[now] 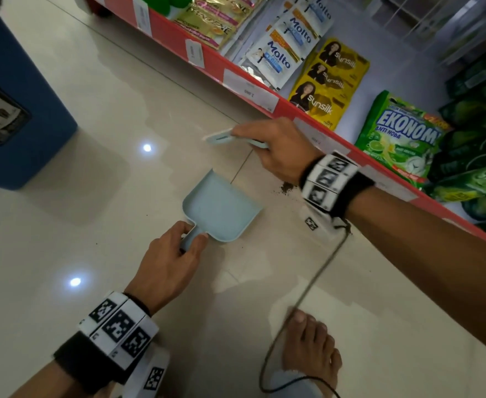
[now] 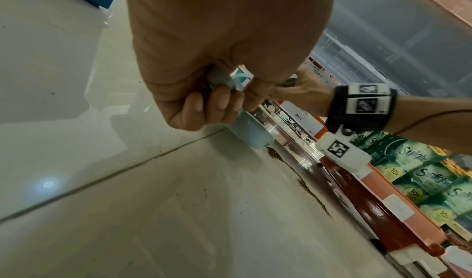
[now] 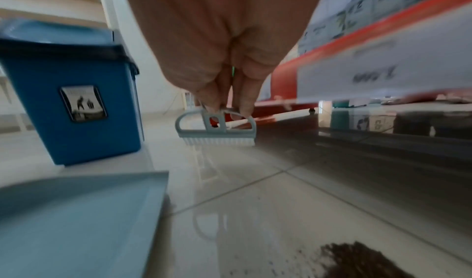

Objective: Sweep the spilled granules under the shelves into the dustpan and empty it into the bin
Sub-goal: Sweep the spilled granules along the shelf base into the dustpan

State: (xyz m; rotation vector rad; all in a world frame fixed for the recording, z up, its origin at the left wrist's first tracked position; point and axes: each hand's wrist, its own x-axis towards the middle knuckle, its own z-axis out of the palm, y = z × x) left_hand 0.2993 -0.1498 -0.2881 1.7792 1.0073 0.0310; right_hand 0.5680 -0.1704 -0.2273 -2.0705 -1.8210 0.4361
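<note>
dustpan (image 1: pixel 221 209), pale blue, is set flat on the tiled floor (image 1: pixel 92 96), its open mouth turned toward the shelf (image 1: pixel 216 60). its short handle is gripped by the left hand (image 1: pixel 168 261), fingers curled round it and thumb on top; in the left wrist view the fingers (image 2: pixel 219 103) are seen wrapped under the handle. brush (image 3: pixel 217 129), small, pale blue with white bristles, is pinched by its top handle in the right hand (image 1: pixel 276 149) and is held clear of the floor, bristles down, beyond the pan and close to the shelf edge. granules (image 3: pixel 357 260), dark brown, are seen in a heap on the floor just beside the pan's mouth, below the right wrist, with a thin trail along the shelf base (image 2: pixel 296 173). a few stray grains are scattered on the tiles nearby. pan interior is seen bare. bin (image 1: pixel 12 110), blue with a label on its side, is stood on the floor well apart to the left. sachets and detergent packs (image 1: pixel 399 136) are laid on the shelf. a bare foot (image 1: pixel 310 349) is planted near a cable.
</note>
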